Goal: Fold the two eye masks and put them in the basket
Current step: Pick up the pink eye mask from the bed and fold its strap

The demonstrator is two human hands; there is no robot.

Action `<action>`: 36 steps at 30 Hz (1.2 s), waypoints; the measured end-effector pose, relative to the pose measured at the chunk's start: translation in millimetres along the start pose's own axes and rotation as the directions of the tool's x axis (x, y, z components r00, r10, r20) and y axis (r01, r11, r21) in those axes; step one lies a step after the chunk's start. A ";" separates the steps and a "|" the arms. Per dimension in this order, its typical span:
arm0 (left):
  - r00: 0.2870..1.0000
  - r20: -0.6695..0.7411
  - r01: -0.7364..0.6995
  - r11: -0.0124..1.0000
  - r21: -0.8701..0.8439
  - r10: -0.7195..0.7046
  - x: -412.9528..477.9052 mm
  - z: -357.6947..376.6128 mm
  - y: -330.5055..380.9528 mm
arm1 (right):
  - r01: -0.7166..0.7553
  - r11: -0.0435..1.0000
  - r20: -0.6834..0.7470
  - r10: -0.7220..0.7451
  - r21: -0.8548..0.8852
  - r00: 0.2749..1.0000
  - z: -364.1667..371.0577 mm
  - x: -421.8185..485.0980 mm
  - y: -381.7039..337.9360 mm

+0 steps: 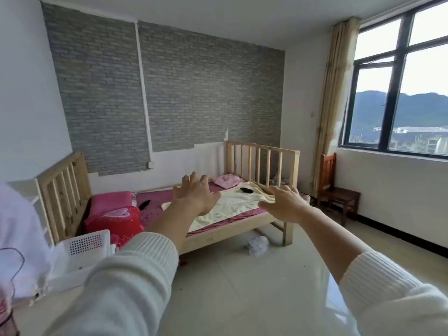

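Lying on the bed (219, 235) are two black eye masks, well apart from each other. One eye mask (246, 189) rests on the cream blanket (228, 204) near the far rail, a flat dark oval whose long axis runs roughly left to right across the picture. The other eye mask (144, 204) lies on the purple-red sheet (155, 209) beside the pink pillow (110, 202); it is slimmer in outline and its long axis tilts from lower left up to upper right. Both are too small to show straps or stitching.

The blanket is soft and rumpled, draped to the front edge of the mattress. A small pink pillow (228, 180) sits at the far end. The bed frame is pale bare wood with slatted rails at both ends. A red quilt (116, 221) with a heart pattern bulges at the near left corner.

The white basket (84, 246) stands at the lower left, hard plastic with rows of small holes in its wall, near the bed's corner.

The left hand (196, 195) and right hand (282, 203) reach forward in mid-air, palms down, fingers spread wide, each grip apart and holding nothing. Both arms wear white ribbed knit sleeves pushed back from the wrists.

Beyond lie a glossy tiled floor (242, 287), a crumpled plastic bag (259, 246), a wooden chair (335, 192) and a grey brick-patterned wall (206, 93).
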State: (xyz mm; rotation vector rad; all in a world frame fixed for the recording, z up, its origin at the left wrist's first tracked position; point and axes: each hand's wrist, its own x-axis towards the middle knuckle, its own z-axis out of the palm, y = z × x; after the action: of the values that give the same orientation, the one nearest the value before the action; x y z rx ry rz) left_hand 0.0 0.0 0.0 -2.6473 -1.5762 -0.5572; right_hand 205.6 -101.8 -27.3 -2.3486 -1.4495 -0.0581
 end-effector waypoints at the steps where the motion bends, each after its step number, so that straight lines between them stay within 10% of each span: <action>1: 1.000 0.007 0.001 1.000 0.016 -0.001 2.5 0.6 -2.6 | -0.003 1.000 -0.003 0.003 -0.007 1.000 1.6 2.4 -1.9; 15: 0.996 0.091 0.001 0.999 -0.036 0.002 108.1 82.1 -15.2 | -0.009 1.000 0.001 0.009 0.019 1.000 72.3 112.8 16.1; 36: 0.977 0.210 0.056 0.991 -0.125 -0.029 526.4 282.1 71.5 | -0.032 0.999 0.089 0.032 -0.001 0.996 176.0 533.7 154.1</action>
State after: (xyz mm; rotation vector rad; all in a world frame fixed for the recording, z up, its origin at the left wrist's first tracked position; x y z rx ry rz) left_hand 370.6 465.0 -90.8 -2.8569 -1.7091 -0.4093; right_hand 560.7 352.0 -113.3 -2.4014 -1.4524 0.0557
